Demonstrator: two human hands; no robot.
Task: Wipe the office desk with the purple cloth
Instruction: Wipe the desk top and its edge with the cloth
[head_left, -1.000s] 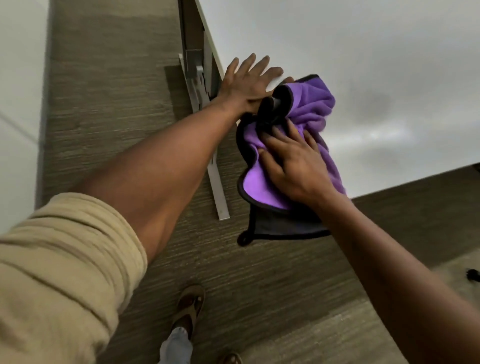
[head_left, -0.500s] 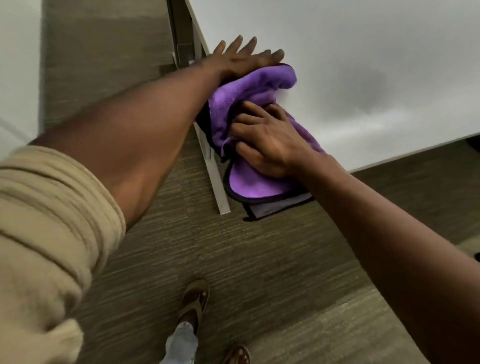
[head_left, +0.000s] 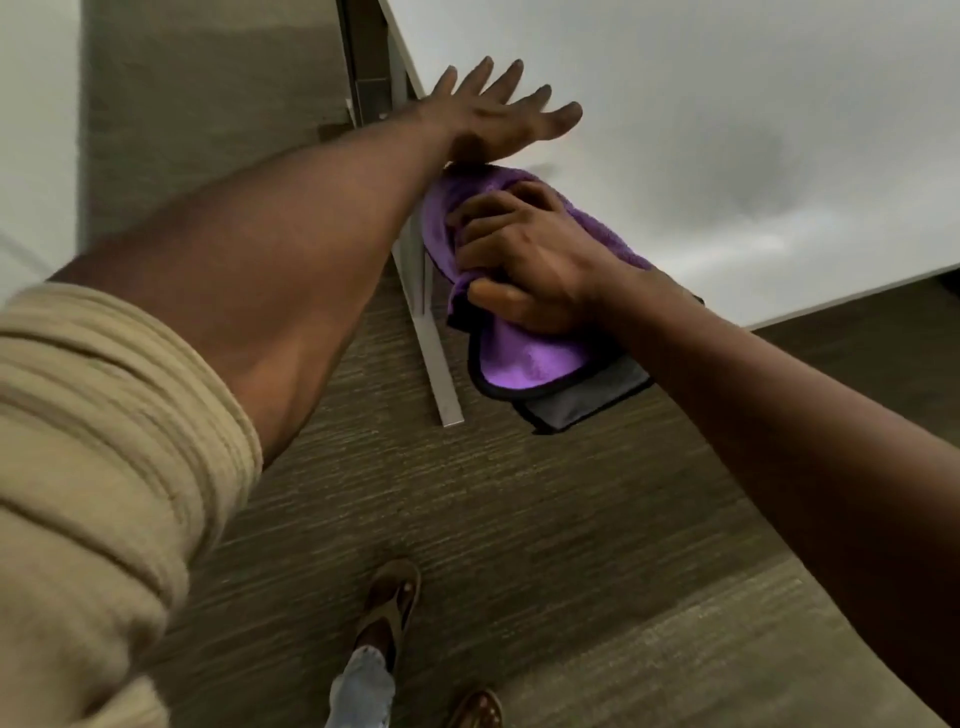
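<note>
The white office desk (head_left: 727, 130) fills the upper right of the head view, seen from above its near left corner. A purple cloth (head_left: 524, 358) with a black edge and grey underside lies bunched on that corner, part of it hanging over the desk edge. My right hand (head_left: 524, 265) is closed on the bunched cloth and presses it to the corner. My left hand (head_left: 493, 117) lies flat on the desk just beyond the cloth, fingers spread, holding nothing.
A white metal desk leg and foot (head_left: 441, 374) run down under the left desk edge. Brown carpet (head_left: 519, 519) covers the floor. My sandalled feet (head_left: 389, 608) stand below. A pale wall (head_left: 36, 130) is at the far left.
My left hand has come off the cloth and moved up onto the bare desk with fingers spread. My right hand has closed tighter on the cloth at the corner.
</note>
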